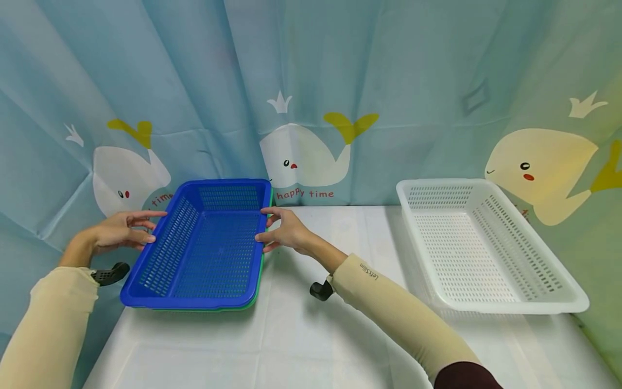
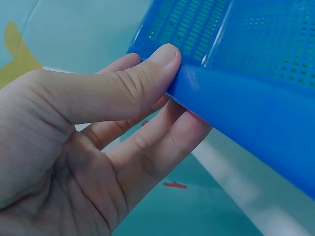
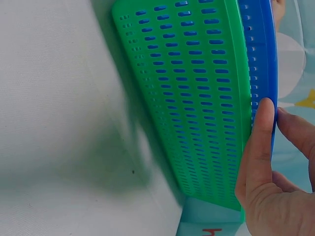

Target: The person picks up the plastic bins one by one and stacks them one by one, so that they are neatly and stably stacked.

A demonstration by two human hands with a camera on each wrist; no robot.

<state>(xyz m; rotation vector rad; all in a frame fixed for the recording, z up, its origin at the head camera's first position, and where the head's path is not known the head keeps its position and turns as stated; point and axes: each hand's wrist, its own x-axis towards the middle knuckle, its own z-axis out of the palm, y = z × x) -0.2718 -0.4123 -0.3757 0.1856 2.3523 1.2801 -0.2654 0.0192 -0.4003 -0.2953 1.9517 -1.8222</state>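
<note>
On my right sleeve [image 1: 389, 302] I can read "Let's Slim". Beyond it, my right hand [image 1: 290, 232] pinches the right rim of the blue basket [image 1: 218, 254], my left hand [image 1: 119, 232] its left rim; it sits nested in the green basket [image 3: 182, 88] at the left end of the table [image 1: 301, 346]. Should the two wedge together, the green could come up too; uneven lifting could tilt the blue. On the curtain [image 1: 413, 65] behind, red letters say "happy time"

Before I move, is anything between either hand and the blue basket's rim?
Nothing visible: the left hand and the right hand both pinch the rim of the blue basket directly. The green basket sits beneath it, not in between.
</note>
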